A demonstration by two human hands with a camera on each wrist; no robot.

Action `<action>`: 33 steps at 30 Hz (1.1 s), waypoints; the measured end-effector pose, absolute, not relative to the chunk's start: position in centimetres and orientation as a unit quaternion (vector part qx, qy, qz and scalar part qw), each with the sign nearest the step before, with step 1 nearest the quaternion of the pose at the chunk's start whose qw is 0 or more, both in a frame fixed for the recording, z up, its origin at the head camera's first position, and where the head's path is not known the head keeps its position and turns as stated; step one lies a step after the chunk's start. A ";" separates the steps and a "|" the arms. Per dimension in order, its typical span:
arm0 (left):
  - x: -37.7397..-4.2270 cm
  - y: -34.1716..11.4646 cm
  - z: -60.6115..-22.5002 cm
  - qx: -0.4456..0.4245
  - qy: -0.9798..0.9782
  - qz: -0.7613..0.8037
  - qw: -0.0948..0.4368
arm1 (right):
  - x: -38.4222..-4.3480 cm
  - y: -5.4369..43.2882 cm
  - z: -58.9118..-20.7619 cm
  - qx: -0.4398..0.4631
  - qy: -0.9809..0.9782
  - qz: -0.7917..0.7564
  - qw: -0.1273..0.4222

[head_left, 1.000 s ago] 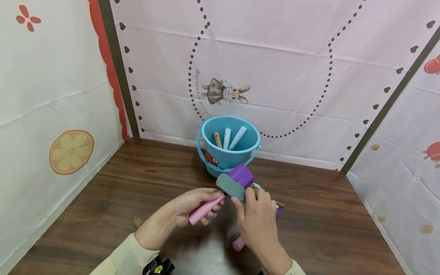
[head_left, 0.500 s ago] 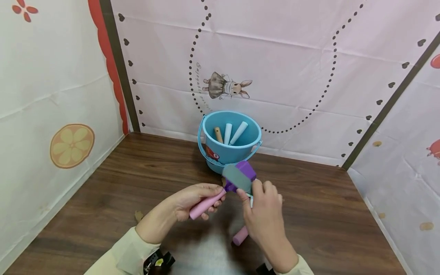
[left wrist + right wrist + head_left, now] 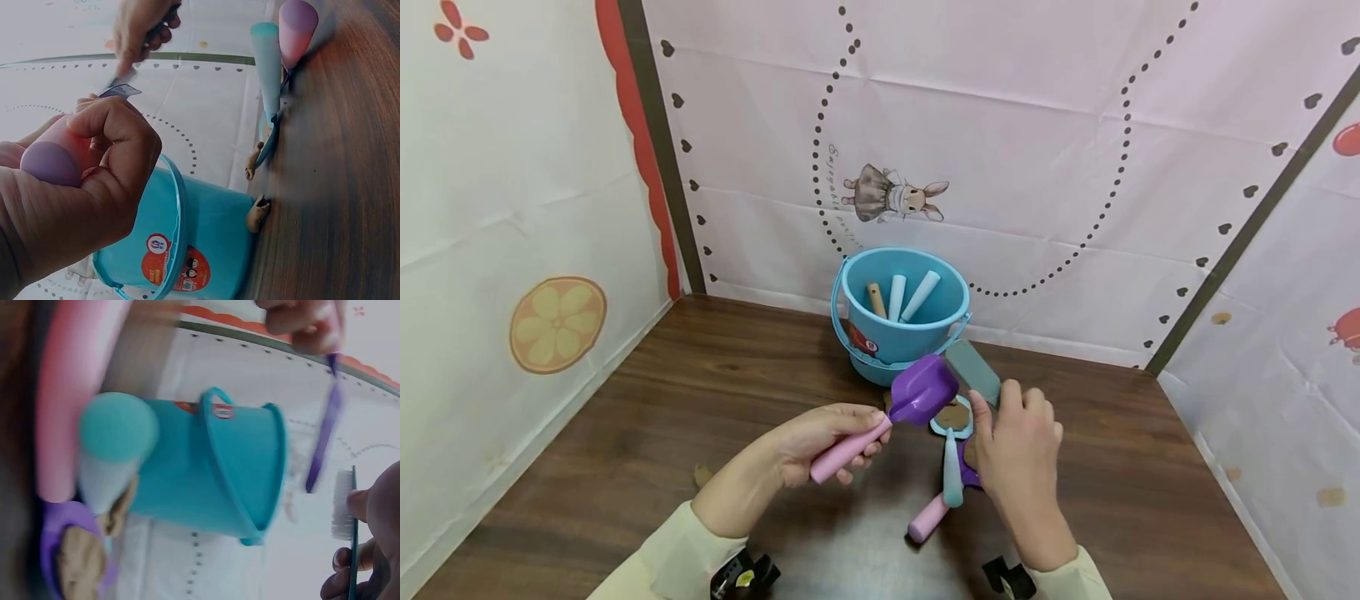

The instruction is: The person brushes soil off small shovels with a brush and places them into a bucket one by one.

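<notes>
My left hand [image 3: 808,443] grips the pink handle of a toy shovel with a purple scoop [image 3: 923,388], raised in front of the bucket. The scoop's inside faces up toward the head camera. My right hand [image 3: 1021,454] pinches a brush [image 3: 972,372] with a grey-green back, just right of the scoop. White bristles [image 3: 342,505] show along it in the right wrist view, facing the shovel. Below the hands, a toy tool with a light blue handle [image 3: 952,471] lies across another purple shovel with a pink handle [image 3: 928,518], partly hidden by my right hand.
A light blue bucket [image 3: 917,340] stands at the back against the cloth wall, with two pale handles and a wooden one inside. Brown clay-like material [image 3: 953,415] lies in the lying tools. A brown lump [image 3: 257,214] sits on the table by the bucket.
My right hand has moved right with the brush, off the scoop it overlapped, uncovering the scoop's inside and the light blue tool below. My left hand keeps its grip on the shovel.
</notes>
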State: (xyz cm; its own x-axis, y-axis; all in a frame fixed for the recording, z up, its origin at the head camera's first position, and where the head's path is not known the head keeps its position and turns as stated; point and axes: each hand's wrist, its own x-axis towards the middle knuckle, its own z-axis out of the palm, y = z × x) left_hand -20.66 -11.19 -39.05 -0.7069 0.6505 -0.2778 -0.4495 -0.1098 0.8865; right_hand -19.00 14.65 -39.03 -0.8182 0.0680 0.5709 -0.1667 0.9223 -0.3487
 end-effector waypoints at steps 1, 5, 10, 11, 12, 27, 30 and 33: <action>-20.6 -11.2 -39.1 0.090 0.554 0.740 0.371 | -18.7 14.6 -38.9 0.030 -0.932 0.198 0.303; -20.5 -11.2 -39.4 0.088 0.548 0.746 0.367 | -17.3 13.0 -38.7 0.089 -0.929 0.196 0.300; -20.4 -11.3 -39.5 0.091 0.539 0.752 0.368 | -16.5 11.1 -39.6 0.148 -0.933 0.173 0.277; -20.4 -11.3 -39.5 0.090 0.540 0.752 0.368 | -16.7 11.1 -39.8 0.144 -0.935 0.174 0.273; -20.4 -11.3 -39.5 0.091 0.541 0.751 0.367 | -16.9 11.3 -40.0 0.136 -0.937 0.176 0.271; -20.5 -11.2 -39.4 0.097 0.546 0.743 0.375 | -17.3 12.8 -39.1 0.089 -0.938 0.211 0.261; -20.6 -11.2 -39.3 0.103 0.547 0.742 0.373 | -16.6 11.7 -39.1 0.122 -0.940 0.204 0.243; -20.6 -11.3 -39.2 0.110 0.551 0.739 0.373 | -17.0 11.9 -39.3 0.111 -0.943 0.202 0.241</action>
